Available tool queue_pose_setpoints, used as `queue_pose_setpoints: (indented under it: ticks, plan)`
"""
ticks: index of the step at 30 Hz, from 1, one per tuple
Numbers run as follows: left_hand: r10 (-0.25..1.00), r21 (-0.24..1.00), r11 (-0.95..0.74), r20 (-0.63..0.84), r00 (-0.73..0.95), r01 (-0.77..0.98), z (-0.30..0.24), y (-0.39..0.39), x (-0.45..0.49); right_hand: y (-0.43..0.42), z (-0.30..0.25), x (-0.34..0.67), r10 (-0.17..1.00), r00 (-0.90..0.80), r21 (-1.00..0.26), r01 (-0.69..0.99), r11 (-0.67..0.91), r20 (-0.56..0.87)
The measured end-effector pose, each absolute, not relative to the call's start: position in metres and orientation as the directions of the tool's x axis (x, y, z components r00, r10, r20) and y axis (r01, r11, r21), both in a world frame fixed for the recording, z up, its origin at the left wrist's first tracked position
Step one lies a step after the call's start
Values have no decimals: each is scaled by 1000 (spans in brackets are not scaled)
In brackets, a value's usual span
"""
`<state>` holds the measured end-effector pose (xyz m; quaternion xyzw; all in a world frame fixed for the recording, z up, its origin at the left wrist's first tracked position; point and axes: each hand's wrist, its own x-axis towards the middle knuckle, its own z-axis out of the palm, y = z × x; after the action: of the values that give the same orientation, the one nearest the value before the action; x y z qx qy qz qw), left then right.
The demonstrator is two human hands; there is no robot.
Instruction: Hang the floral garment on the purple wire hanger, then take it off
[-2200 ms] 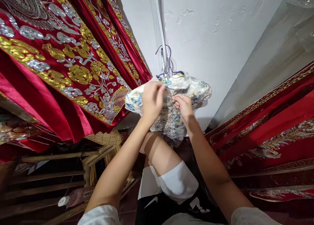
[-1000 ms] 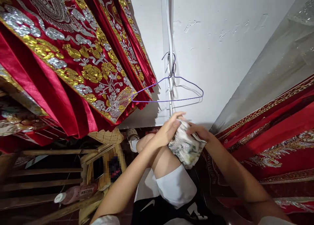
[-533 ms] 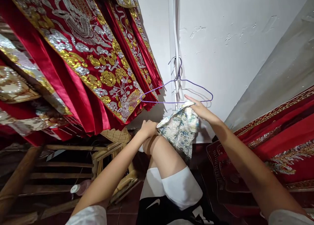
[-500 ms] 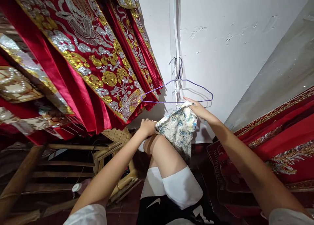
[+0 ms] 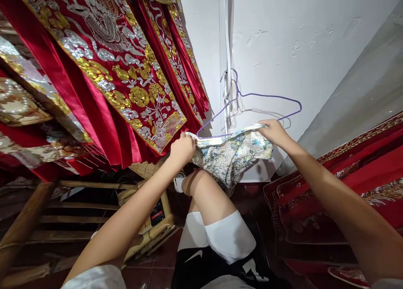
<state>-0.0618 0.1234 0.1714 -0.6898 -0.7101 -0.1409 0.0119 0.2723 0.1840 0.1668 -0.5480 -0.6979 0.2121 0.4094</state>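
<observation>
A small cream garment with a blue and green flower print [image 5: 231, 154] is stretched between my two hands just under a purple wire hanger [image 5: 252, 108]. My left hand [image 5: 181, 148] is closed on the garment's left end, at the hanger's lower left corner. My right hand [image 5: 274, 131] is closed on the right end, by the hanger's bottom wire. The hanger hangs tilted from a hook on the white wall [image 5: 283, 49]. Below the cloth is my bare knee [image 5: 204, 192].
Red satin robes with gold and silver embroidery [image 5: 103, 70] hang close on the left. More red embroidered cloth [image 5: 346, 175] lies at the right. Bamboo furniture [image 5: 94, 213] stands low at the left, over a dark red tiled floor.
The garment came off the hanger, was bunched at my knee, then lifted again. Now both hands have spread apart and stretch it under the hanger, which has swung and tilted to the right.
</observation>
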Motion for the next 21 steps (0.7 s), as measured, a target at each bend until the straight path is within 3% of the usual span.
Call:
queue_pose_setpoints:
  ticks: [4, 7, 10, 12, 17, 21]
  plan:
    - [867, 373, -334, 483, 126, 866, 188, 146, -57, 177, 164, 261, 951, -114, -795, 526, 303, 287]
    - [815, 533, -430, 577, 58, 729, 198, 159, -56, 170, 162, 255, 949, -127, -805, 503, 313, 290]
    - [921, 802, -307, 386, -52, 513, 203, 164, -60, 166, 162, 256, 936, -109, -791, 506, 343, 335]
    - [974, 910, -178, 216, -62, 374, 202, 165, -67, 166, 161, 259, 923, -107, -776, 511, 370, 370]
    - [982, 983, 25, 10, -190, 182, 193, 161, -88, 170, 155, 265, 912, -58, -758, 535, 373, 407]
    - [975, 966, 12, 46, -216, 258, 190, 155, -99, 171, 152, 264, 916, -83, -766, 522, 374, 391]
